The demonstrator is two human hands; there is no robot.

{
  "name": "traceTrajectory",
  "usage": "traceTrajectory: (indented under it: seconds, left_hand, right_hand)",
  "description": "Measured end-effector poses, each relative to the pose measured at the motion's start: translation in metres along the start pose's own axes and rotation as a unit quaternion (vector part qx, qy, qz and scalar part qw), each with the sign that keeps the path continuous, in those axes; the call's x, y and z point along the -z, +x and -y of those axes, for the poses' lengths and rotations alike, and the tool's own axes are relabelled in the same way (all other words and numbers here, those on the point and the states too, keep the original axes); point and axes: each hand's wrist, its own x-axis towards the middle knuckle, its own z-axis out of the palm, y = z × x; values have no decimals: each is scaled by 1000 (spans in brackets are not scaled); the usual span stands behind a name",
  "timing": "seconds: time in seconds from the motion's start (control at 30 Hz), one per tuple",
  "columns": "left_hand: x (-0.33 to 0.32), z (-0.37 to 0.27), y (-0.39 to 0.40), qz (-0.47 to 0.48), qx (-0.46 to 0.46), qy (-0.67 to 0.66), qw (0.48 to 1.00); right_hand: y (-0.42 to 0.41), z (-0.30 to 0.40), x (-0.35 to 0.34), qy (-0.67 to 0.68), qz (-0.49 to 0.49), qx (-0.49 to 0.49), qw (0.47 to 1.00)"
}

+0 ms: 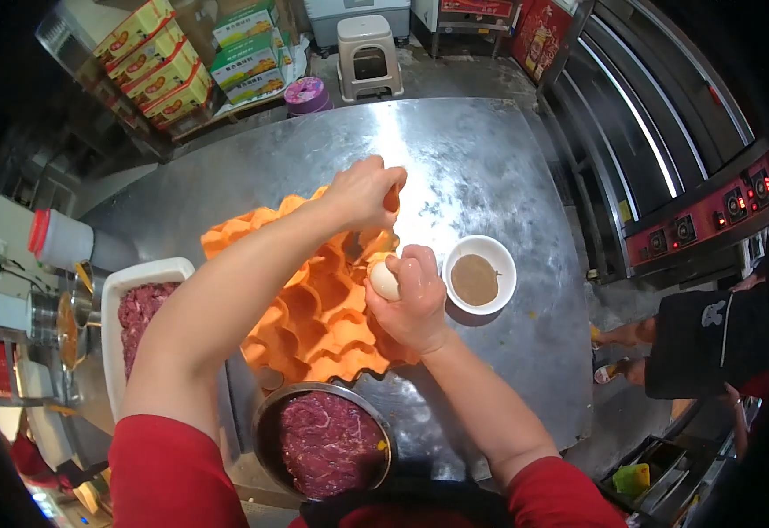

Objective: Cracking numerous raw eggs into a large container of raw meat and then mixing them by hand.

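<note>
An orange moulded egg tray (318,297) sits on the steel table in front of me, its visible cups holding no eggs. My left hand (368,191) reaches across it and grips its far right corner, with orange showing between thumb and fingers. A pale egg (385,281) is held in my right hand (414,297), over the tray's right side. To the right of that hand stands a white bowl (511,267) with brown powder inside. Nearest my body, a round metal bowl (389,432) contains dark red raw meat (331,442) with a small yellow spot at its right side.
At left, my forearm partly covers a white tub (112,317) of minced meat. A white bucket with a red lid (61,239) lies beyond it. A deck oven (661,165) lines the right side, where another person (701,343) stands. A plastic stool (370,59) is behind the table.
</note>
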Motion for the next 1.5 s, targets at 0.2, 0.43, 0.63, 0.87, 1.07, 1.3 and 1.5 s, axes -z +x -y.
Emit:
traceTrajectory:
  seconds: [0.2, 0.43, 0.63, 0.87, 1.07, 1.3, 1.5]
  left_hand:
    - [-23, 20, -10, -114, -32, -1, 993]
    - [36, -34, -76, -119, -4, -164, 979]
    - [64, -83, -202, -89, 120, -293, 944]
    - [81, -116, -321, -123, 269, -437, 849]
    - [46, -121, -393, -164, 214, -471, 840]
    - [17, -139, -504, -156, 185, -401, 884]
    - [9, -133, -574, -133, 274, -479, 823]
  right_hand:
    - [23, 2, 31, 284, 144, -398, 860]
    - [12, 20, 63, 532, 144, -585, 595]
    - [-8, 45, 101, 507, 192, -556, 631]
    - [-98, 78, 194, 334, 165, -594, 713]
    - [-224, 127, 213, 136, 103, -563, 809]
    - [-283, 170, 186, -241, 114, -251, 931]
    - [-263, 203, 173, -282, -55, -150, 946]
